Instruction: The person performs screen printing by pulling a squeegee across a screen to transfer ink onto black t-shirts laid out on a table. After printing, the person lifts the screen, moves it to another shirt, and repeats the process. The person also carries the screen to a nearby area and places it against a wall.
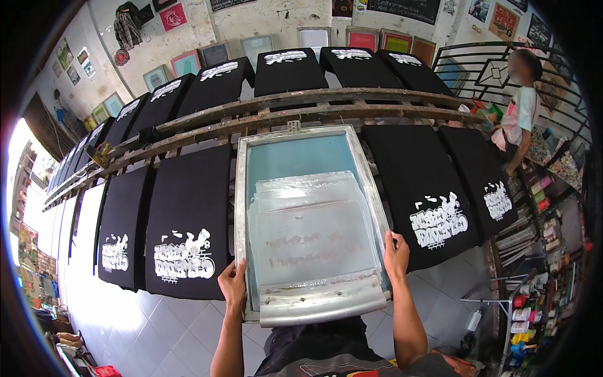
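Observation:
A screen-printing frame (298, 149) with an aluminium rim and blue mesh lies in front of me over a board. White ink is smeared across its mesh. My left hand (233, 284) is closed on the frame's left rim near its close corner, thumb upward. On the opposite rim, my right hand (396, 256) grips a little farther up. Resting across the near end of the mesh is a wide squeegee (323, 309) with a metal holder; neither hand touches it. Black T-shirts (188, 188) with white prints lie stretched on boards to both sides.
Two long wooden rails (251, 116) run behind the frame, with more printed black shirts (291, 75) beyond them. A person (521, 113) stands at the right beside the row. Ink containers (521, 314) fill a rack at the lower right. Spare screens (257, 45) lean on the wall.

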A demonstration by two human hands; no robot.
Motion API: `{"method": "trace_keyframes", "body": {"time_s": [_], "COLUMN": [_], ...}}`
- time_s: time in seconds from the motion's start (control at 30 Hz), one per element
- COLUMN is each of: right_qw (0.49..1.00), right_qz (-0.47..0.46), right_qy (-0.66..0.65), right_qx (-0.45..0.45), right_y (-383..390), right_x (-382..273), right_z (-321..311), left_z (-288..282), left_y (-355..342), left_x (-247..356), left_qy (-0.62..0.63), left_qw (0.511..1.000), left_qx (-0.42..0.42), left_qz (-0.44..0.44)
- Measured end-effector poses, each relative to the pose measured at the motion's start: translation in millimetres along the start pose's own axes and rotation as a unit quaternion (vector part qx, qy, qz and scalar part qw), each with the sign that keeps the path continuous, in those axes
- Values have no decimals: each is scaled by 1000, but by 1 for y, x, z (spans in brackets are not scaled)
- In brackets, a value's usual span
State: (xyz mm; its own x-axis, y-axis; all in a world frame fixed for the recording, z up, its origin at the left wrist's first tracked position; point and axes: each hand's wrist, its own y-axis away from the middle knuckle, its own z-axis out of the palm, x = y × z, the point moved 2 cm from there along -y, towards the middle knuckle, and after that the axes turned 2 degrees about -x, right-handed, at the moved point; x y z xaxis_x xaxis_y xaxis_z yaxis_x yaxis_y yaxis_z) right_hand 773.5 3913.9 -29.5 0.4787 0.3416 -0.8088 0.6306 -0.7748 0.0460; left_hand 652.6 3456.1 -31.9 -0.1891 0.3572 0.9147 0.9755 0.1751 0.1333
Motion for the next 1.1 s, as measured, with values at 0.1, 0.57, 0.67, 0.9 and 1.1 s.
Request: {"method": "trace_keyframes", "body": {"time_s": [0.1,0.57,0.67,0.9,1.1], "right_qw": [1000,998,998,985,827], "right_qz": [-8,-38,-36,-170,-394], "right_qy": [-24,-11,9,43,150], "right_qx": [6,43,49,0,-373], "right_y": [-4,-11,-7,-2,77], "right_x": [6,23,24,10,-49], "right_z": [4,29,27,25,-20], "left_z": [2,24,28,26,21], "left_y": [-16,-16,-17,-18,-5], "left_x": [1,-26,-23,-25,-19], "left_qy": [-20,-42,-73,-20,-84], "left_qw": [1000,999,997,999,983], "left_qx": [-20,2,9,28,150], "left_qz": [-9,-31,-11,-38,63]}}
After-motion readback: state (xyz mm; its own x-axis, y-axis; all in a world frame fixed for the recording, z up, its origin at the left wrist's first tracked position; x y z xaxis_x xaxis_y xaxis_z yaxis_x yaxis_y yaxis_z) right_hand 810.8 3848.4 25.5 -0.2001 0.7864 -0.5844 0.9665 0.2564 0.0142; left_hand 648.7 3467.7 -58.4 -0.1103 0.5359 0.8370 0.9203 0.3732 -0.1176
